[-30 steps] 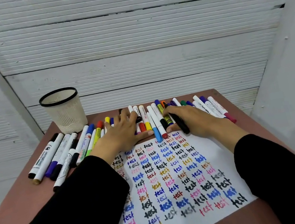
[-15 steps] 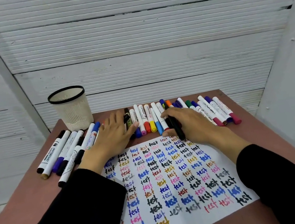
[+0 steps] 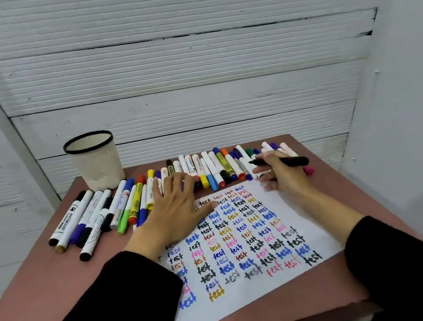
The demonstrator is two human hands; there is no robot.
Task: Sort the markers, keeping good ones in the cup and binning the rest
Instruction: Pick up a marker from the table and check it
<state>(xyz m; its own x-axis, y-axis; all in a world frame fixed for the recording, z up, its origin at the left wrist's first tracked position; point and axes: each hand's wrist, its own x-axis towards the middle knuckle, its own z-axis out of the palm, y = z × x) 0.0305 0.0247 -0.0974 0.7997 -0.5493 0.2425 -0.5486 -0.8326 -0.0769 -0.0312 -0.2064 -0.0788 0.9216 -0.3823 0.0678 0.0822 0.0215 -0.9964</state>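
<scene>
The right hand [image 3: 281, 174] grips a black marker [image 3: 280, 162] held level above the row of coloured markers [image 3: 214, 168] on the reddish-brown tabletop [image 3: 44, 286], while the left hand [image 3: 176, 208] rests flat, fingers spread, beside the white mesh cup [image 3: 95, 158].

- Setting: a small makeshift work corner, more a test booth than a home or office.
- Walls [image 3: 189, 66]: white-painted ribbed boards, scuffed, with dark gaps at the seams; a plain white panel [image 3: 412, 98] closes the right side.
- Desk [image 3: 30, 288]: small, reddish-brown top, pushed against the back wall.
- Stationery: a row of markers [image 3: 206, 172], a white mesh cup [image 3: 95, 160] with a black rim, and a paper sheet [image 3: 254, 287] covered in handwritten "test" in many colours.
</scene>
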